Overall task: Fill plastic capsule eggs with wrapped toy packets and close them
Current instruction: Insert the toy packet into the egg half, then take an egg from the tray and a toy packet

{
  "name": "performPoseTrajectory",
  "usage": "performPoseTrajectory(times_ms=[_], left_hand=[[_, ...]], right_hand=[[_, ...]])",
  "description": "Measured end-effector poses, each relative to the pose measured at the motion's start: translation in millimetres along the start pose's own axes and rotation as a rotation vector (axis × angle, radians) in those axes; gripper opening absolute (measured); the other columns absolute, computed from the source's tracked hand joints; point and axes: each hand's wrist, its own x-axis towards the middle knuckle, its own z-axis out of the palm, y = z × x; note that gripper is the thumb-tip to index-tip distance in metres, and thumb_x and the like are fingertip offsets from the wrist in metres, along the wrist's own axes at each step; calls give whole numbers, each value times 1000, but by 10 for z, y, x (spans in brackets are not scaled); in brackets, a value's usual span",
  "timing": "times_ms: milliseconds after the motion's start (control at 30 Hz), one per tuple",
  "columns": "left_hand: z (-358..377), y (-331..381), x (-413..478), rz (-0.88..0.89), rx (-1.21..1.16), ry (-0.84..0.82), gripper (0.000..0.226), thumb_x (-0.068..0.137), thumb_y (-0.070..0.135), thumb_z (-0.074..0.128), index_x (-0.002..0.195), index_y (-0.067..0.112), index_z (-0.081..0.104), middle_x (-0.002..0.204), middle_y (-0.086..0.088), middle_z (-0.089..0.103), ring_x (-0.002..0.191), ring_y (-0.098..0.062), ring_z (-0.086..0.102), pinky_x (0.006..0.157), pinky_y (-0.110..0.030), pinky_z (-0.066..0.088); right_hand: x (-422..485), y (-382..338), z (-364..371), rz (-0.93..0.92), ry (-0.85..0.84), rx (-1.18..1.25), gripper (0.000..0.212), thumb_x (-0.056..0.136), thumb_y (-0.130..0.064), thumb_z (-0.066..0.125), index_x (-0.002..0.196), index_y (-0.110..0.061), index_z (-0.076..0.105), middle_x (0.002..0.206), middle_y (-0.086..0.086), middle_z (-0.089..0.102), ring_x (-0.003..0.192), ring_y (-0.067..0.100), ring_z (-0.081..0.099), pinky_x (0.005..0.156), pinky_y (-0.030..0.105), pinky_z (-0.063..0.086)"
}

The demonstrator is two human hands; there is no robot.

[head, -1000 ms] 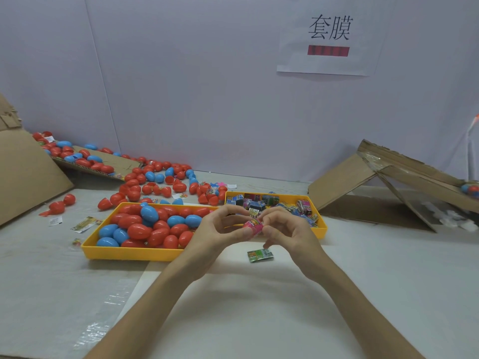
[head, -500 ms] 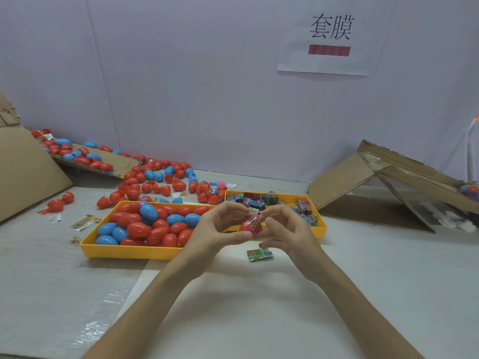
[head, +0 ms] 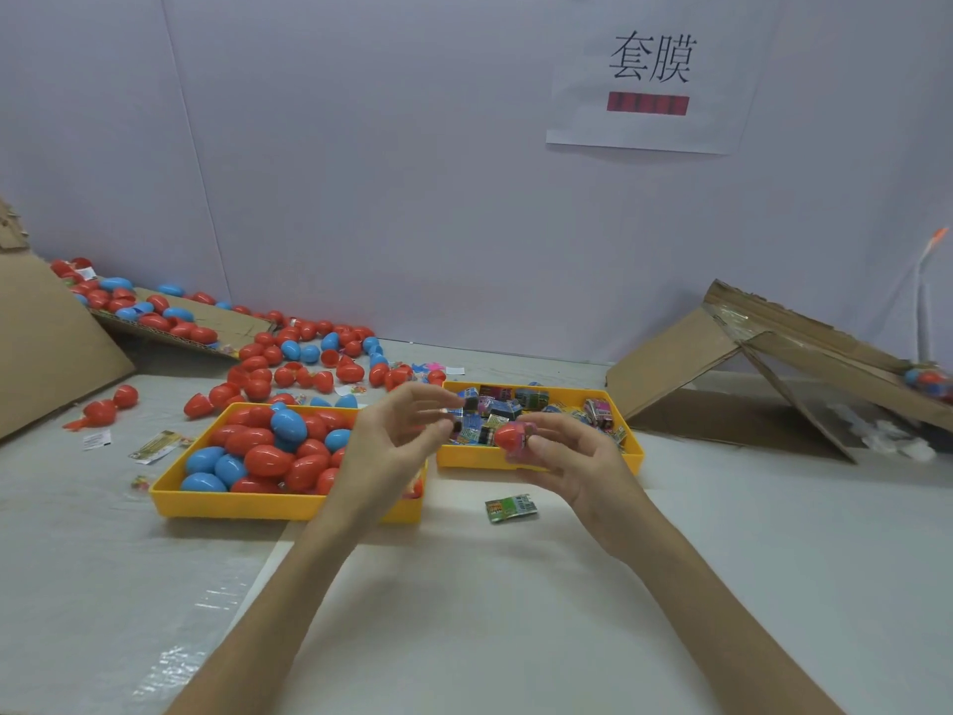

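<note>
- While my right hand (head: 577, 456) stays curled round the red egg (head: 508, 437), holding it above the near rim of the packet tray (head: 635, 456), the head view shows a pink packet (head: 529, 428) at the egg's side. It is too blurred to say whether the egg is closed.
- My left hand (head: 392, 446) hangs just left of the egg, not touching it. Its fingers are loosely bent and its thumb and forefinger are close together. I cannot tell whether they pinch anything.
- The egg tray (head: 170, 503) sits under my left wrist, full of red and blue eggs, and a loose packet (head: 510, 509) lies on the bench (head: 515, 611) below my hands.
- Risk: if the packet still sticks out past the seam, I judge the halves would trap the wrapper and not snap shut, or would spring open once I let go.
- Risk: with only one hand holding it, the smooth egg could roll out of my fingers and drop into the packet tray or onto the bench.
- Risk: my left forearm is low over the egg tray, so a careless reach could knock eggs out.
- Against half a second ago: both hands then met on the egg and pressed it between them. Now my left hand has drawn off to the left, and the egg has shifted right in my right hand alone.
</note>
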Motion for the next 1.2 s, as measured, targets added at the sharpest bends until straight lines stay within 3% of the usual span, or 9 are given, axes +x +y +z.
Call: performPoseTrajectory(times_ms=[67, 233, 433, 533, 700, 833, 933, 1100, 1200], left_hand=[[-69, -66, 8, 37, 354, 117, 20, 95, 13, 69, 104, 30, 69, 108, 19, 71, 104, -1, 65, 83, -12, 52], [-106, -190, -23, -121, 758, 65, 24, 94, 23, 69, 115, 33, 69, 102, 9, 70, 88, -8, 64, 81, -33, 59], [-93, -170, -29, -174, 823, -19, 35, 92, 13, 69, 119, 35, 67, 113, 6, 70, 100, -14, 63, 84, -36, 60], [-86, -201, -20, -215, 774, -33, 42, 89, 4, 70, 120, 33, 66, 112, 5, 67, 100, -15, 63, 82, -34, 61], [-96, -278, 12, -214, 710, 2, 34, 92, 0, 66, 110, 28, 67, 99, 8, 65, 86, -9, 62, 65, -15, 54], [-91, -261, -5, -185, 667, 55, 33, 93, -5, 61, 102, 27, 67, 85, 16, 60, 78, -7, 63, 58, -13, 52], [-101, -251, -4, -168, 670, 85, 30, 92, 0, 65, 102, 29, 68, 84, 17, 64, 77, -6, 65, 66, -27, 61], [-117, -234, 16, -179, 594, 85, 30, 93, 5, 68, 105, 33, 67, 96, 12, 69, 82, -7, 68, 60, -27, 62], [-133, -216, 45, -189, 514, 110, 35, 93, -3, 59, 105, 29, 67, 98, 12, 70, 79, -8, 69, 51, -17, 54]], right_hand=[[13, -8, -26, 58, 5, -5, 26, 83, -21, 77, 108, -13, 74, 111, 14, 74, 92, 25, 74, 77, 29, 58], [139, -140, -161, 214, 30, -2, 38, 82, -18, 73, 117, -5, 69, 112, 14, 74, 92, 21, 73, 79, 26, 58], [591, -1040, -634, -73, 341, 548, 29, 102, -13, 51, 128, -1, 59, 97, 11, 74, 87, 24, 74, 69, 31, 61], [676, -1266, -863, -152, 389, 777, 54, 106, -29, 44, 150, -3, 27, 121, 27, 62, 106, 41, 68, 87, 47, 57], [530, -744, -694, -23, 388, 174, 24, 104, -17, 45, 117, -4, 62, 95, 12, 70, 77, 20, 72, 70, 32, 59], [271, -156, -509, -120, 366, -363, 30, 101, 2, 48, 87, -10, 72, 69, 4, 68, 56, 13, 59, 58, 25, 51], [142, 68, -391, -260, 198, -857, 28, 92, 4, 60, 83, -18, 75, 66, -7, 67, 58, 3, 56, 59, 19, 43], [34, 179, -213, -139, -191, -1051, 22, 81, -8, 77, 96, -24, 77, 95, -10, 67, 80, 6, 61, 71, 14, 46], [40, 231, -232, -97, -215, -1068, 22, 80, -15, 78, 100, -26, 78, 99, -11, 63, 90, 4, 60, 80, 17, 49]])
